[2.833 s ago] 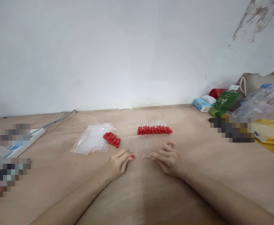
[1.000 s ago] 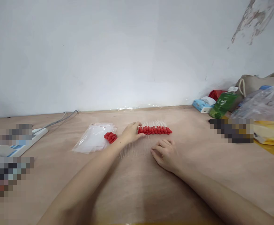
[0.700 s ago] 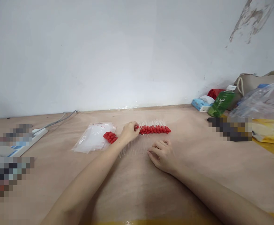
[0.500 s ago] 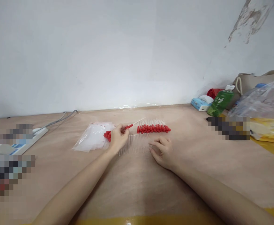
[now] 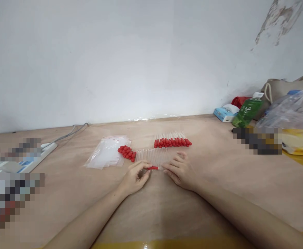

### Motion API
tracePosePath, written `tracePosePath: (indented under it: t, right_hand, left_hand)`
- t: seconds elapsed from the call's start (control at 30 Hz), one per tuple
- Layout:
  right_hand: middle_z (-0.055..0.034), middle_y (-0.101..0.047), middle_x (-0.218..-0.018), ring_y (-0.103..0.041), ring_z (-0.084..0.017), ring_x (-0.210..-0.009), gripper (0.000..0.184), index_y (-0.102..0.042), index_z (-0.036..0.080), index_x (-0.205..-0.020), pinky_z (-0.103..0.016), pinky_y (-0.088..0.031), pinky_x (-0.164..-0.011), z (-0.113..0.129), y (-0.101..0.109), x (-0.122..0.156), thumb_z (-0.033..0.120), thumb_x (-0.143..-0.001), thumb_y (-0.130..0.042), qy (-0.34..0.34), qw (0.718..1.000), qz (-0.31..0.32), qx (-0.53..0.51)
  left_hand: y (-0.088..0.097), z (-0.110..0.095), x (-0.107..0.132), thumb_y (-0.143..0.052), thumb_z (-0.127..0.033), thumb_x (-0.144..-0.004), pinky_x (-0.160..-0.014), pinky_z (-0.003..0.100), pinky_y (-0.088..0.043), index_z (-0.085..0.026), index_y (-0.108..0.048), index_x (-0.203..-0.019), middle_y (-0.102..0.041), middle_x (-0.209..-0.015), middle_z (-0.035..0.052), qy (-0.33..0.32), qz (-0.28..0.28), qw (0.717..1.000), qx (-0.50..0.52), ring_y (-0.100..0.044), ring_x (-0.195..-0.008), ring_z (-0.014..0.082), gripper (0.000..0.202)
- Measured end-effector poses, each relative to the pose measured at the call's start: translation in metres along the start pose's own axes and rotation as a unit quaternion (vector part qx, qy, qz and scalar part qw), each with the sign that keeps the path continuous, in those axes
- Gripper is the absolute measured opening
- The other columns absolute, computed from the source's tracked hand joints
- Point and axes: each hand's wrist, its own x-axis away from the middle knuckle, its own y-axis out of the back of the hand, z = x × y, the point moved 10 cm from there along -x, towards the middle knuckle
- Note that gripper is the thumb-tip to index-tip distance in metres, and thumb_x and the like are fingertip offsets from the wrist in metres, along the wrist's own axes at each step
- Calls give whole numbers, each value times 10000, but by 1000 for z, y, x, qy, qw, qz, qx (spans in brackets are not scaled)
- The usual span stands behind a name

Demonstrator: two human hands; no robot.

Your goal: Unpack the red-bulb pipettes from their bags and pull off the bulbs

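Tan wooden tabletop (image 5: 218, 193) here, we're pinching a small red rubber bulb (image 5: 153, 168) in our left hand (image 5: 133, 179), it's lying sideways, pointing at our right hand (image 5: 180, 170), whose curled fingers are touching the row of clear glass tubes (image 5: 151, 155), and we can't tell if they're gripping one

Dropper (image 5: 153, 168): your left hand (image 5: 134, 178) pinches the red bulb; the clear stem is lost against the clear tubes (image 5: 151, 156).
Right hand (image 5: 178, 169): fingertips sit at the stem's end; you cannot tell whether they grip it.
Clear tubes: too fine to count.
Forearms: both cut by the bottom edge.
Left patch (image 5: 21, 149): pixelated, 9 o'clock of the dropper; contents unreadable.
Lower-left patch (image 5: 11, 204): pixelated, 8 o'clock, cut by the left edge.
Right patch (image 5: 257, 140): pixelated, 2 o'clock.
Green bottle (image 5: 246, 112): 2 o'clock; label print too small to read.
Clear bag (image 5: 293, 109): 2 o'clock, cut by the right edge; contents indistinct.
Yellow packet (image 5: 299, 141): 3 o'clock, cut by the right edge.
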Motion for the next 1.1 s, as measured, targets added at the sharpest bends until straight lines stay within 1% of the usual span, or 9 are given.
tracePosePath:
  t: [0.1,0.2,0.27,0.37,0.5,0.67,0.83,1.03,1.1]
  right_hand:
    - [-1,-568,-652,-450,-131,-696,182,-636,212,-907,-355,-283,-829,9,-1,-2,253,-845,-470,20,1000,14,-11]
    - [-11,-553,-649,-421,-126,-671,200,-637,185,-837,-304,-297,-738,15,-4,-1,248,-853,-447,38,998,39,-34]
    - [-9,-550,-635,-405,-121,-649,206,-627,175,-799,-288,-291,-698,17,-6,2,237,-856,-438,49,996,54,-50]
    - [1,-549,-611,-398,-117,-642,187,-610,175,-785,-293,-282,-709,18,-4,6,227,-852,-443,55,995,54,-58]
    - [6,-547,-602,-405,-116,-647,167,-600,174,-792,-296,-279,-722,20,-1,8,216,-848,-449,60,995,48,-57]
    - [11,-525,-578,-385,-118,-641,151,-610,178,-814,-295,-284,-712,19,6,7,210,-837,-464,57,995,30,-76]
    - [7,-501,-565,-391,-127,-656,156,-618,185,-822,-297,-286,-698,16,8,9,216,-832,-466,54,995,22,-76]
    - [-2,-515,-581,-389,-128,-643,175,-631,185,-848,-291,-290,-667,13,5,11,231,-839,-462,45,996,24,-77]
    - [-2,-512,-577,-394,-129,-636,178,-634,188,-847,-289,-292,-655,8,6,12,233,-838,-462,39,996,25,-74]
  left_hand:
    - [-10,-5,1,-524,-247,-820,-732,270,-442,-176,-576,-1017,-616,-904,60,-14,44,998,-46,-569,-813,145,216]
    - [-15,-8,3,-493,-293,-849,-687,280,-387,-190,-619,-902,-612,-748,26,-39,62,990,-120,-537,-716,139,171]
    - [-17,-11,5,-481,-313,-856,-685,290,-355,-191,-626,-865,-613,-713,20,-56,68,984,-153,-522,-706,141,190]
    - [-18,-16,6,-454,-318,-870,-679,287,-333,-187,-623,-852,-619,-706,16,-75,79,982,-158,-509,-691,135,215]
    - [-20,-19,6,-434,-302,-880,-669,280,-323,-182,-613,-812,-611,-696,11,-76,90,981,-156,-501,-687,131,226]
    - [-20,-18,7,-423,-288,-884,-662,281,-329,-177,-603,-807,-594,-687,10,-74,86,980,-161,-489,-675,130,225]
    - [-19,-20,7,-427,-260,-882,-653,268,-370,-174,-602,-825,-599,-716,19,-81,84,982,-147,-506,-676,125,203]
    - [-14,-23,10,-444,-232,-874,-667,246,-429,-179,-593,-894,-606,-785,25,-91,34,984,-146,-543,-702,117,160]
    - [-4,-19,10,-452,-208,-866,-660,235,-445,-178,-590,-918,-598,-796,28,-87,3,986,-141,-548,-706,115,151]
